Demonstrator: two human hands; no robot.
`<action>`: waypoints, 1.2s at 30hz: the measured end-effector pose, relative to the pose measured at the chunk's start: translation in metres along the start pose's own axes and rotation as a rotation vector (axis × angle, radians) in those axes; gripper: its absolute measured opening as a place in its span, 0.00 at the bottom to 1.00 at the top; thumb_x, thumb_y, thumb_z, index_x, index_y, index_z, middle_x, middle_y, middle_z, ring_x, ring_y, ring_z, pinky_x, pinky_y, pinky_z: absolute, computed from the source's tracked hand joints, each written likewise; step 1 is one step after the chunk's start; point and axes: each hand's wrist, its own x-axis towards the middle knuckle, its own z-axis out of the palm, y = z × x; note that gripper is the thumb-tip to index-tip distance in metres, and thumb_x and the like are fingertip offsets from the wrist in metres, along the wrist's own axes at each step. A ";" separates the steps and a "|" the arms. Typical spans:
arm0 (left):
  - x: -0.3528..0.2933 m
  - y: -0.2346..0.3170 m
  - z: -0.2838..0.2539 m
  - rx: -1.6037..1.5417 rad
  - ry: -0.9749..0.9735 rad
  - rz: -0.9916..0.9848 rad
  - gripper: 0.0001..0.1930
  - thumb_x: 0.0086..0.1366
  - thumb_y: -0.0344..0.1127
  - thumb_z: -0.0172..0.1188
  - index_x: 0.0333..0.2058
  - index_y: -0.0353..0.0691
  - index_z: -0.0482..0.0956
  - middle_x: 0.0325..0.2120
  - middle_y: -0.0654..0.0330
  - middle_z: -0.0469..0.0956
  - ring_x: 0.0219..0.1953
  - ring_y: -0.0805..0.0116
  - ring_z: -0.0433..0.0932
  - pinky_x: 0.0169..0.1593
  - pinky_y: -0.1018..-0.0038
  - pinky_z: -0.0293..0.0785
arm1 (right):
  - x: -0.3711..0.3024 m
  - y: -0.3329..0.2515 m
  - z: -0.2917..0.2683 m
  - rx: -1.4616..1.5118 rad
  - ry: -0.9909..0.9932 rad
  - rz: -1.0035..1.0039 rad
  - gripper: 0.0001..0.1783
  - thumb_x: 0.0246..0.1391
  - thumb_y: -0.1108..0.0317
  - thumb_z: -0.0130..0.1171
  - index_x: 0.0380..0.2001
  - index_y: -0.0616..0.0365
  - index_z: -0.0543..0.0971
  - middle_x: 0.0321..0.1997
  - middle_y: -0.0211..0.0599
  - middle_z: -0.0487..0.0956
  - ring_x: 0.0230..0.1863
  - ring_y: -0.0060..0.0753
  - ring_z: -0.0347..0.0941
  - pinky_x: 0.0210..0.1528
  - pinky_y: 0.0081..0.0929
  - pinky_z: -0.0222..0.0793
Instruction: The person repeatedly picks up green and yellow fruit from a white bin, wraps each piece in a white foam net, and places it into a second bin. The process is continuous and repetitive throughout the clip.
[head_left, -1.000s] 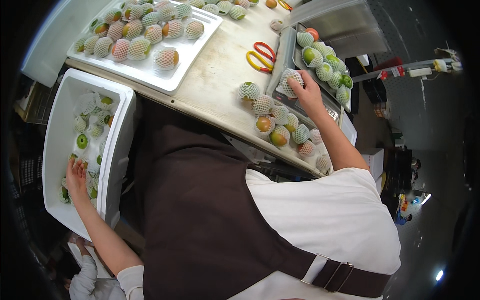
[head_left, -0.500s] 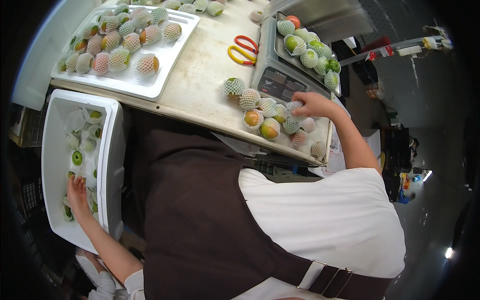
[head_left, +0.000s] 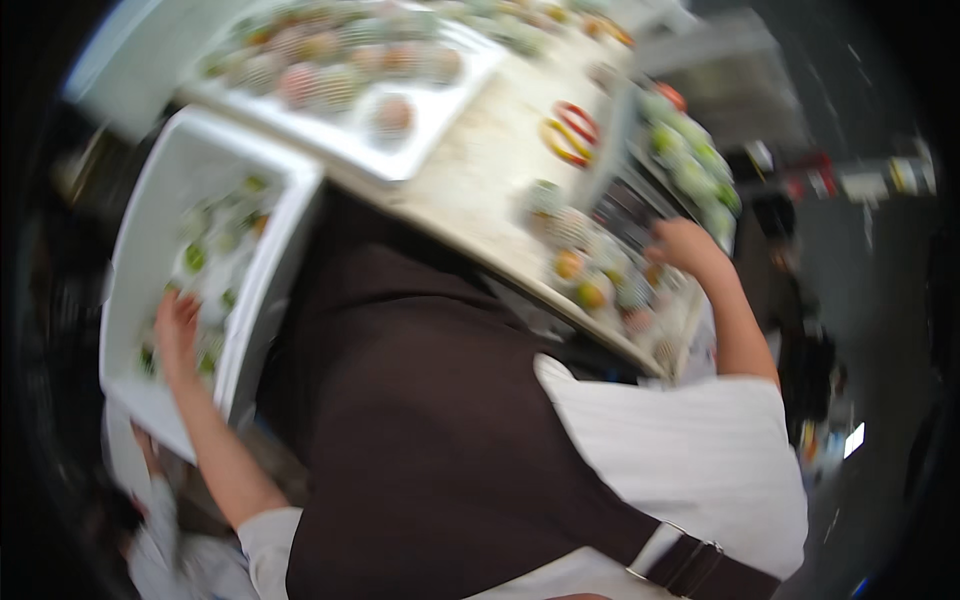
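My left hand [head_left: 178,325] reaches into a white foam box [head_left: 140,235], its fingers loosely parted beside a small green fruit at the fingertips. Several round green and orange fruits [head_left: 194,257], most in white foam net sleeves, lie along the box. Over at the table's right end, my right hand [head_left: 690,245] has its fingers curled down at a cluster of netted fruits [head_left: 592,292]. Blur hides what, if anything, sits in those fingers. Just beyond that hand is a scale [head_left: 625,215], with a metal tray of netted green fruits [head_left: 690,165] on it.
A white foam tray [head_left: 385,160] of netted fruits stands on the table [head_left: 480,195] at the far left. Red-and-yellow-handled scissors [head_left: 570,135] lie beside the scale. More fruits [head_left: 515,30] are at the back. Another person's sleeve [head_left: 160,530] shows at the lower left.
The whole view has swung and blurred, shifting the table and box within it. My left hand stays in the box and my right hand stays by the cluster, its fingers now nearer the scale.
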 end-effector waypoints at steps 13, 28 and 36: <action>-0.043 0.042 0.056 -0.347 0.528 0.210 0.11 0.65 0.37 0.50 0.40 0.36 0.73 0.25 0.60 0.76 0.23 0.74 0.73 0.26 0.79 0.70 | 0.077 -0.382 -0.139 0.715 0.263 -1.139 0.08 0.54 0.74 0.61 0.38 0.61 0.76 0.29 0.38 0.78 0.28 0.31 0.73 0.35 0.26 0.71; -0.045 0.050 0.060 -0.484 0.674 0.222 0.08 0.65 0.36 0.49 0.32 0.38 0.72 0.20 0.62 0.73 0.20 0.74 0.70 0.24 0.77 0.66 | 0.161 -0.712 -0.067 0.345 0.243 -1.295 0.20 0.49 0.65 0.56 0.45 0.63 0.76 0.42 0.52 0.80 0.44 0.54 0.77 0.47 0.45 0.73; -0.045 0.048 0.059 -0.487 0.652 0.188 0.06 0.65 0.35 0.51 0.33 0.40 0.72 0.23 0.63 0.73 0.22 0.75 0.70 0.25 0.79 0.65 | 0.176 -0.743 -0.026 0.217 0.270 -1.257 0.30 0.44 0.64 0.63 0.48 0.66 0.64 0.47 0.62 0.71 0.46 0.62 0.74 0.47 0.42 0.73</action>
